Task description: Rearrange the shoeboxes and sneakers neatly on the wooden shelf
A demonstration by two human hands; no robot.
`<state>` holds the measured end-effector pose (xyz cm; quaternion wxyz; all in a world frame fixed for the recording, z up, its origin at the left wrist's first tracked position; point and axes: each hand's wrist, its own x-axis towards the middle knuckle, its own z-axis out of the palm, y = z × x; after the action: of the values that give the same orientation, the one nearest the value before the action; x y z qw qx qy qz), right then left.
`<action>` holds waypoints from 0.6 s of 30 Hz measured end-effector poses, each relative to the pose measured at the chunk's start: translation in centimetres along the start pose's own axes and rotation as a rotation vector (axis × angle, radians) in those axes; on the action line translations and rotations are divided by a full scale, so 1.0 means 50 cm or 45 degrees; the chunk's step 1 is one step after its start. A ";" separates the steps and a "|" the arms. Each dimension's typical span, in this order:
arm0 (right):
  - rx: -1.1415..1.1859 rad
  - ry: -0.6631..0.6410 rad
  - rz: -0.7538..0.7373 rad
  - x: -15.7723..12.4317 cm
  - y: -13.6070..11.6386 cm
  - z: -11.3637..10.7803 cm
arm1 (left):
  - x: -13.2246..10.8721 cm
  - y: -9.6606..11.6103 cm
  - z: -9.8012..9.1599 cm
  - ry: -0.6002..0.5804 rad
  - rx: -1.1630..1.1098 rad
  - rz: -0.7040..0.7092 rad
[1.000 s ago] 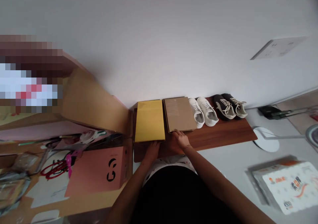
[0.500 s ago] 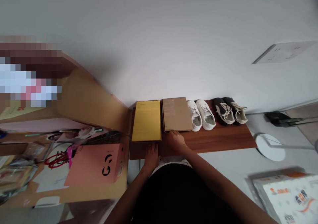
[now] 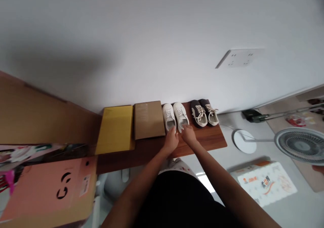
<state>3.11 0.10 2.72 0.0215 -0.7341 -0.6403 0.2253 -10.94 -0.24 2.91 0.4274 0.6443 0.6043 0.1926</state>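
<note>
The pair of white low-cut lace-up sneakers stands upright on the narrow reddish-brown wood-grained worktop (image 3: 212, 139), toes toward the white wall (image 3: 152, 52), heels toward the wearer. The left hand (image 3: 171, 140) is at the heel of the left-side white sneaker (image 3: 168, 114), and the right hand (image 3: 188, 135) is at the heel of the right-side white sneaker (image 3: 180, 113). The fingers of each hand are curled; whether either hand grips or merely touches cannot be told. The step in hand appears to be handling this pair by the heels. For good control, apply light, even pressure low on both heels, with the soles flat; pinching the soft collar would likely fold it. Guide both sneakers together so that their toes and heels stay level. Limit sideways travel: the flat brown cardboard box (image 3: 150, 121) sits just beside the left-side white sneaker, while the black lace-up shoes with cream laces (image 3: 198, 114) stand a short gap away on the opposite side.
</note>
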 end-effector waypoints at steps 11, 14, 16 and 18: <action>0.049 -0.288 0.196 0.108 0.043 -0.012 | 0.166 0.022 0.068 0.127 0.244 -0.517; 0.226 -0.083 0.289 0.099 0.106 -0.024 | 0.165 0.017 0.056 0.237 0.172 -0.463; 0.468 0.045 0.341 0.093 0.142 -0.025 | 0.166 0.011 0.049 0.303 0.037 -0.478; 0.803 0.106 0.346 0.088 0.163 -0.015 | 0.164 0.002 0.047 0.362 -0.119 -0.529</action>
<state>11.30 3.00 -0.51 0.2431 -0.7785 -0.4341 0.3826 -7.48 6.78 -0.53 0.3977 0.4524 0.7682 0.2170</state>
